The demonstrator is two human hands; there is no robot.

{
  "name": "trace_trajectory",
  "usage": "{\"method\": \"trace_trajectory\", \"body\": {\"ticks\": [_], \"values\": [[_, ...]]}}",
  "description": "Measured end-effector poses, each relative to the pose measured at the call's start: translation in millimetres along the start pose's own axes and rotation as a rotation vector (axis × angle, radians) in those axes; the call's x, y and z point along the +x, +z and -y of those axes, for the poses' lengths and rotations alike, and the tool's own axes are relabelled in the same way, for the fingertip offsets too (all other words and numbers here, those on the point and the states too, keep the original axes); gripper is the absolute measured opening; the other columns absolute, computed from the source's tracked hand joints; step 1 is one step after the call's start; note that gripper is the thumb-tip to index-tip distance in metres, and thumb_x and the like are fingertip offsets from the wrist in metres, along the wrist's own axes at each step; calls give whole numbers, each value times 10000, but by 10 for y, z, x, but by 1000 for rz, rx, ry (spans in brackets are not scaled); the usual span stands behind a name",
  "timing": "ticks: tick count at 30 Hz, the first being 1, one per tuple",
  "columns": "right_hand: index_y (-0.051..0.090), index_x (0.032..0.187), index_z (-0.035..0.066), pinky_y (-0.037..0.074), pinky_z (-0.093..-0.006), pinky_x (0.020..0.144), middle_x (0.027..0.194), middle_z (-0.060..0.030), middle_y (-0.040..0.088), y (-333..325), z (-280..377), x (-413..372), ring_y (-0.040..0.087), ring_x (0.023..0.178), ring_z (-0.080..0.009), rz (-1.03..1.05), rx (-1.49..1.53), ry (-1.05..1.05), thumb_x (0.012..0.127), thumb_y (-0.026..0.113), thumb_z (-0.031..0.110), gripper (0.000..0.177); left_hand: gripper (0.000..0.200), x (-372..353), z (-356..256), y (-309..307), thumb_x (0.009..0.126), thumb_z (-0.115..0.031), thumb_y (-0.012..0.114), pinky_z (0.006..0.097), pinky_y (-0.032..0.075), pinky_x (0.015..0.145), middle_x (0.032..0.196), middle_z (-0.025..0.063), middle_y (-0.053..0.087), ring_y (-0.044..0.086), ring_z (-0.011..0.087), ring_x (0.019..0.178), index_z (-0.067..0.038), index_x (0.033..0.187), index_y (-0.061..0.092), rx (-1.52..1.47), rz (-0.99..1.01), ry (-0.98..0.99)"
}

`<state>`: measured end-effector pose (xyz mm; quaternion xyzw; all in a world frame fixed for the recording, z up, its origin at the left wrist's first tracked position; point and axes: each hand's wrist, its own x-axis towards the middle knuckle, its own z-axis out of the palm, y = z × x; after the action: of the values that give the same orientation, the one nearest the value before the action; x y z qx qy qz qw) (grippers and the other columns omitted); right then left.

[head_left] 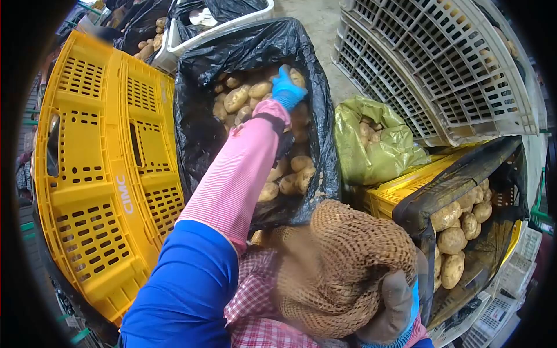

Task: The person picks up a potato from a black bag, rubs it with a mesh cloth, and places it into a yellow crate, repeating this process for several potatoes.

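My left hand (287, 90), in a blue glove, reaches into a crate lined with a black plastic bag (200, 130). Its fingers and thumb are around a potato (297, 78) at the far right of the pile. Other potatoes (237, 100) lie in the same crate, some nearer to me (287, 182). At my lap, my right hand (391, 304), in a grey and blue glove, grips a brown mesh sack (354, 261). The sack is bunched up, partly blurred, and its contents cannot be made out.
Yellow crates (125, 188) stand along the left. On the right are a green-yellow bag (362, 159) holding potatoes and a black-lined crate (481, 267) with larger potatoes. Grey slatted crates (418, 69) rise at the upper right. A white crate (223, 26) sits behind.
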<state>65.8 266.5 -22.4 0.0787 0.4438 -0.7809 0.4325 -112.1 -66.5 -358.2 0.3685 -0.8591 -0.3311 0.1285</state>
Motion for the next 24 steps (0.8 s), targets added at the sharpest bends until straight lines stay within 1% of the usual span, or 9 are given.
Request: {"method": "trace_trajectory", "body": {"ticks": [3, 5, 9, 13, 17, 19, 21, 22, 24], "values": [[488, 1361, -79, 512, -428, 997, 1292, -215, 601, 116, -109, 11, 627, 1147, -318, 2, -14, -178, 1013, 520, 334, 541, 611, -115, 131, -273, 808, -155, 699, 420, 542, 922, 1264, 210, 593, 609, 361, 1110, -76, 1372, 476, -1036, 248, -180], [499, 1344, -82, 537, -434, 967, 1250, -224, 619, 117, -129, -18, 648, 1112, -327, 43, 9, -206, 1017, 507, 325, 522, 574, -522, 4, -853, 890, -120, 593, 441, 548, 939, 1387, 213, 527, 563, 362, 1232, -47, 1437, 435, -1558, 550, -189], [532, 1313, -71, 561, -388, 907, 1177, -189, 658, 138, -149, -173, 666, 1051, -274, 48, 32, -169, 1027, 493, 270, 448, 604, -1765, -478, -2040, 890, -90, 548, 424, 516, 1007, 1462, 215, 487, 506, 384, 1322, 46, 1461, 404, -1959, 647, -154], [548, 1299, -45, 572, -367, 841, 1139, -155, 669, -62, -521, -111, 674, 974, -230, -32, -210, -342, 1048, 461, 250, 397, 669, -2918, -515, -2779, 895, -101, 557, 419, 493, 1032, 1526, 236, 404, 455, 408, 1363, 46, 1504, 323, -1969, 581, -101], [556, 1299, -13, 571, -352, 775, 1108, -135, 671, 134, -830, -177, 675, 930, -208, -58, -173, -612, 1072, 418, 286, 400, 722, -3778, -592, -3250, 864, -88, 634, 390, 530, 983, 1438, 204, 482, 586, 365, 1216, -23, 1510, 318, -1629, 403, 6], [552, 1317, 26, 539, -352, 805, 1115, -102, 644, 96, -1063, -297, 633, 939, -170, 118, -195, -507, 1009, 579, 241, 377, 790, -4101, -631, -3357, 835, -49, 689, 344, 516, 977, 1408, 175, 500, 599, 282, 1183, -27, 1519, 295, -1486, 328, 71], [574, 1285, 38, 526, -344, 781, 1058, -92, 636, 147, -1150, -369, 616, 896, -150, 264, -532, -882, 947, 692, 207, 396, 816, -4408, -578, -3357, 819, -10, 703, 329, 503, 984, 1414, 153, 497, 590, 242, 1190, -25, 1522, 289, -1254, 210, 136], [597, 1245, 31, 528, -336, 742, 997, -98, 641, 325, -1146, -400, 620, 849, -148, 321, -862, -1293, 916, 724, 196, 389, 879, -4614, -609, -3396, 785, 29, 734, 318, 492, 988, 1407, 122, 502, 571, 197, 1190, -22, 1531, 273, -1130, 171, 58], [633, 1178, 12, 529, -324, 708, 929, -98, 653, 447, -1295, -407, 624, 803, -147, 420, -1094, -1478, 897, 749, 202, 359, 851, -4889, -558, -3350, 784, 4, 739, 304, 502, 960, 1327, 111, 549, 574, 177, 1164, -19, 1511, 297, -1149, 161, 37]]}}
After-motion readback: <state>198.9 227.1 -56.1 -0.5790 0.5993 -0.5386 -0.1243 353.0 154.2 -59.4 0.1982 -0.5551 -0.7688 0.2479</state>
